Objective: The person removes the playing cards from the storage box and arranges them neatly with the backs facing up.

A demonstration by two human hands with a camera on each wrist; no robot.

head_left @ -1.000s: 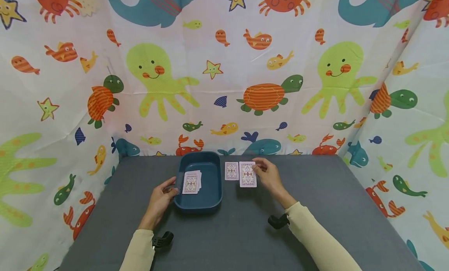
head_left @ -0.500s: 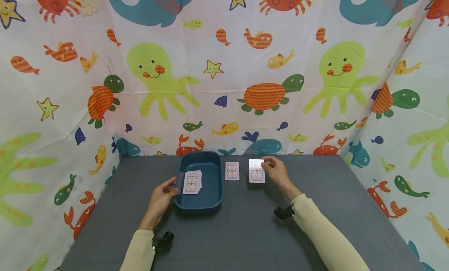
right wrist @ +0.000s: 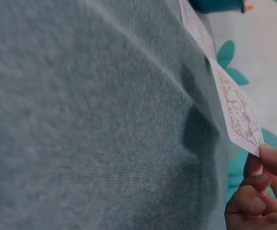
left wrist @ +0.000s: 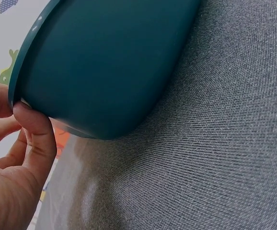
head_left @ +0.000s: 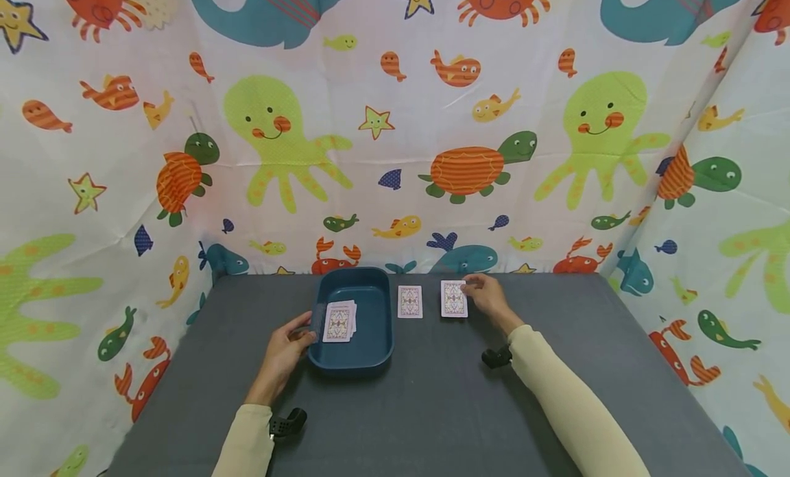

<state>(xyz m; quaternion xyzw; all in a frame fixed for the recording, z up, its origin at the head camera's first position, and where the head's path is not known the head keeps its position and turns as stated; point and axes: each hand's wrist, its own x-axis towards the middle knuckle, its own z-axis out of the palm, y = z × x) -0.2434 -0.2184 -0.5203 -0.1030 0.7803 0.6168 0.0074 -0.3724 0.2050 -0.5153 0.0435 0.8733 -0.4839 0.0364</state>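
A dark blue tray (head_left: 376,326) stands on the grey table, and my left hand (head_left: 285,350) pinches its left rim between thumb and fingers, as the left wrist view shows up close. Inside the tray, toward its left side, lies a small stack of playing cards (head_left: 338,323), patterned backs up. Between thumb and fingers my right hand (head_left: 487,299) holds a playing card (head_left: 454,299) by its right edge, back up. In the right wrist view this card (right wrist: 239,110) is tilted and its near corner is off the table. Another playing card (head_left: 410,301) lies face down just right of the tray.
Grey cloth covers the table (head_left: 395,422). Behind it and along both sides hangs a white curtain (head_left: 382,52) printed with sea animals. Each wrist wears a black camera strap, such as the left wrist camera (head_left: 287,422).
My right hand has carried its card to the right, away from the card lying by the tray, and slightly toward the back. My left hand and the tray stay in place.
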